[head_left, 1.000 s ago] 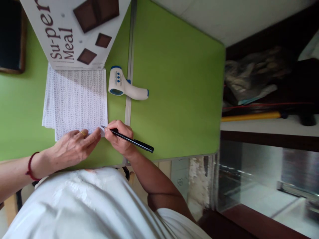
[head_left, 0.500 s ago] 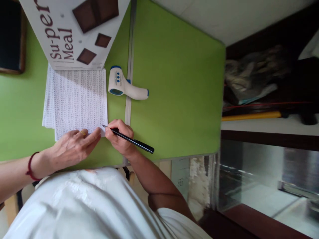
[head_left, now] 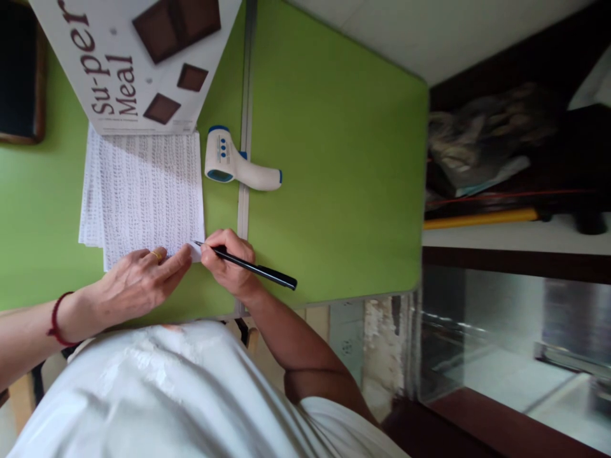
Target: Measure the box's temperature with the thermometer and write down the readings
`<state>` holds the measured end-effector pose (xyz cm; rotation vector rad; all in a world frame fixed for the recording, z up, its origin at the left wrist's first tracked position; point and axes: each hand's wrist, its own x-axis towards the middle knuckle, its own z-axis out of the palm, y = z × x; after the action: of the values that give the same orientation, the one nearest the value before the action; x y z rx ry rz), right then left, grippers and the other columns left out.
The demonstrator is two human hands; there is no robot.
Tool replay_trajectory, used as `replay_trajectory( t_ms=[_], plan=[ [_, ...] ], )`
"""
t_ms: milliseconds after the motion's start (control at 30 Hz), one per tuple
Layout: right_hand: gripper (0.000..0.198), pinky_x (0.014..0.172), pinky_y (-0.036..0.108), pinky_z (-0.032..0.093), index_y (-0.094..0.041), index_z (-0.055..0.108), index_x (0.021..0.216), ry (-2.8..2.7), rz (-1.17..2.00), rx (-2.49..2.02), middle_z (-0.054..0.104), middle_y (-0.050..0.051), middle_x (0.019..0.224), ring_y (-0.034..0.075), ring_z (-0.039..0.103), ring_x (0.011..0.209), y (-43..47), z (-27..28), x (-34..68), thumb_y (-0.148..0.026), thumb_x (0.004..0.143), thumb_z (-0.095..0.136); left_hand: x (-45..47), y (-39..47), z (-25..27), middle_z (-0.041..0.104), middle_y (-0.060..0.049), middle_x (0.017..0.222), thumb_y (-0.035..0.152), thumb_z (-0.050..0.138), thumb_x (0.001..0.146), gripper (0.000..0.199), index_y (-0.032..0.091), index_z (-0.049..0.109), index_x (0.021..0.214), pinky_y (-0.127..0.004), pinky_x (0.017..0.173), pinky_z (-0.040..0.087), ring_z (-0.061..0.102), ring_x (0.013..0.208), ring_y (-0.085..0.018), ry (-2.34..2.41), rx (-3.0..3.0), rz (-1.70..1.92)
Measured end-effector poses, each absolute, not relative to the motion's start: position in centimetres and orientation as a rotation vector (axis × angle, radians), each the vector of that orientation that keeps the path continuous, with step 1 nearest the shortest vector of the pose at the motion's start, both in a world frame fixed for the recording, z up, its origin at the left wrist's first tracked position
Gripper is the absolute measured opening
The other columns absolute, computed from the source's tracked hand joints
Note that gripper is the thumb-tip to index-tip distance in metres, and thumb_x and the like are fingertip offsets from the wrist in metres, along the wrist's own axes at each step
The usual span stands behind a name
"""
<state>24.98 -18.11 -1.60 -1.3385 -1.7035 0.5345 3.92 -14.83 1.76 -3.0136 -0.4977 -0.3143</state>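
Note:
A black pen (head_left: 258, 268) is gripped in my right hand (head_left: 230, 259), its tip at the lower right part of a paper sheet (head_left: 153, 191). Dense rows of handwriting cover the sheet, which overlaps other written sheets (head_left: 90, 210) on its left. Across the sheet's lower edge lies my left hand (head_left: 146, 275), palm down with fingers stretched out. It wears a ring and a red wrist cord. A white box (head_left: 143, 95) printed "Su-per Meal" hides the paper's upper end.
A white and blue infrared thermometer (head_left: 241, 164) lies across the metal seam of the green table (head_left: 334, 159). At the upper left is a dark, brown-edged object (head_left: 21, 83). To the right, a shelf holds a plastic bag (head_left: 477, 152) and a yellow rod (head_left: 482, 218).
The view has shifted slightly, so the box, papers and thermometer appear a little further left. The pen's rear end has swung slightly up and right. Both hands stay in nearly the same place.

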Motion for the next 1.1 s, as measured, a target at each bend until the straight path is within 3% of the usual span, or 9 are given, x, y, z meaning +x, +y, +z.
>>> replay_trajectory(
  t_ms=[733,1100],
  plan=[
    [0.018,0.054,0.021,0.046,-0.024,0.048,0.078,-1.715,0.478,-1.330,0.058,-0.005,0.063,0.009,0.054,0.053,-18.17,-1.71,25.09,-0.023,0.092,0.058,3.89,-14.73,1.86,0.070,-0.010,0.126,-0.001,0.043,0.096,0.035,0.009,0.073,0.111,-0.029,0.054,0.046,0.055,0.069,-0.016,-0.506,-3.037,-0.329],
    [0.018,0.052,0.022,0.044,-0.024,0.047,0.078,-1.691,0.411,-1.378,0.056,-0.005,0.062,0.010,0.052,0.051,-18.30,-1.79,25.16,-0.024,0.091,0.058,3.72,-14.77,1.67,0.065,-0.011,0.137,-0.003,0.046,0.093,0.039,0.012,0.070,0.120,-0.031,0.057,0.042,0.054,0.073,-0.017,-0.482,-3.056,-0.273]
  ],
)
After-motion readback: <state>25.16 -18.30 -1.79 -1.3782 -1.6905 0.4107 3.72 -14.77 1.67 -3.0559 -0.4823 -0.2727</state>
